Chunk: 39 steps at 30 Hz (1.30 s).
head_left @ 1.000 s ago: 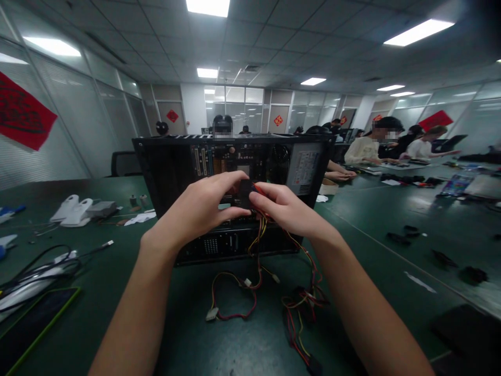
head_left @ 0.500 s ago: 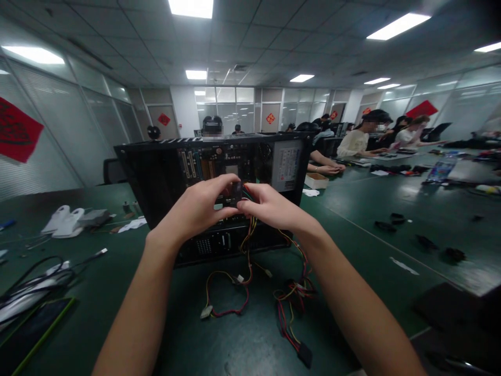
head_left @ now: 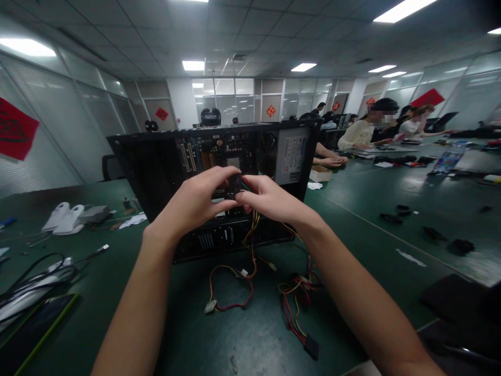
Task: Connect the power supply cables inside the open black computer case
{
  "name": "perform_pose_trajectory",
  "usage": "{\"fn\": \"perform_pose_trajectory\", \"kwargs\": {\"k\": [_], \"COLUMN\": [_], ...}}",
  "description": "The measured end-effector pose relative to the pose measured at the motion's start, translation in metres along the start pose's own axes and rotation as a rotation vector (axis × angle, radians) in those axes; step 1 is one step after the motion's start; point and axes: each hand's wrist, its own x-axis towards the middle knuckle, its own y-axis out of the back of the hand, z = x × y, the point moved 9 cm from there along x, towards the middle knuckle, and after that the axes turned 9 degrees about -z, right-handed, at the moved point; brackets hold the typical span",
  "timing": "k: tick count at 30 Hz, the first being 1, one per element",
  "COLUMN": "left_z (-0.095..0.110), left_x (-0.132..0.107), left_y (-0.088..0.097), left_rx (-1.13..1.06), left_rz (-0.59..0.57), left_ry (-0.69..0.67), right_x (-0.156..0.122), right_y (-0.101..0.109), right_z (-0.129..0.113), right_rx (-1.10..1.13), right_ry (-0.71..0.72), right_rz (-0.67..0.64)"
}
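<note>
A dark cable connector (head_left: 235, 185) is pinched between both hands, in front of an open black computer case (head_left: 144, 172). My left hand (head_left: 199, 194) grips its left side between thumb and fingers. My right hand (head_left: 270, 197) closes on its other side, where coloured wires come out. Behind the hands the motherboard (head_left: 219, 149) shows in part, with the silver power supply (head_left: 290, 157) at the upper right of the case. Loose power cables (head_left: 252, 284) run down to the table, one ending in a white plug (head_left: 210, 306), another in a black plug (head_left: 311, 346).
On the green table (head_left: 250, 339), a phone-like slab (head_left: 37, 329) and tangled black cables (head_left: 43, 282) lie at left. White plastic pieces (head_left: 66, 218) stand behind them. Small black parts (head_left: 434, 233) and a cardboard box (head_left: 320, 173) are at right, near another person's hands (head_left: 332, 161).
The view has tilted down slightly, so the surroundings sit higher in it. Both hands keep hold of the connector with almost the same grip.
</note>
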Motion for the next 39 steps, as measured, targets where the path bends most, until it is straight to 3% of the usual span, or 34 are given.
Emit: {"fn": "perform_pose_trajectory", "kwargs": {"k": [4, 7, 9, 13, 18, 25, 33, 39], "left_z": [-0.007, -0.019, -0.029, -0.042, -0.047, -0.055, -0.090, -0.104], "left_x": [-0.001, -0.003, -0.003, -0.002, 0.001, 0.001, -0.002, -0.013], "left_y": [0.004, 0.004, -0.003, -0.027, -0.048, -0.072, -0.112, -0.110], "left_rx": [-0.003, -0.052, -0.111, -0.237, -0.190, 0.019, -0.097, -0.039], "left_rz": [0.032, 0.061, 0.037, -0.021, -0.018, 0.003, -0.034, -0.017], "left_ry": [0.030, 0.063, 0.078, 0.069, 0.045, 0.141, 0.339, 0.493], "right_x": [0.002, 0.001, 0.002, 0.005, 0.009, 0.021, 0.027, 0.023], "right_y": [0.018, 0.040, 0.043, 0.028, 0.009, 0.004, 0.014, 0.029], "right_z": [0.001, 0.008, 0.013, 0.016, 0.029, 0.059, 0.111, 0.145], "right_rx": [-0.109, -0.341, -0.543, -0.884, -0.976, -0.888, -0.930, -0.976], "right_ry": [0.130, 0.215, 0.234, 0.272, 0.323, 0.100, -0.262, -0.480], "right_rz": [0.054, 0.199, 0.232, 0.180, 0.101, 0.069, 0.020, 0.050]}}
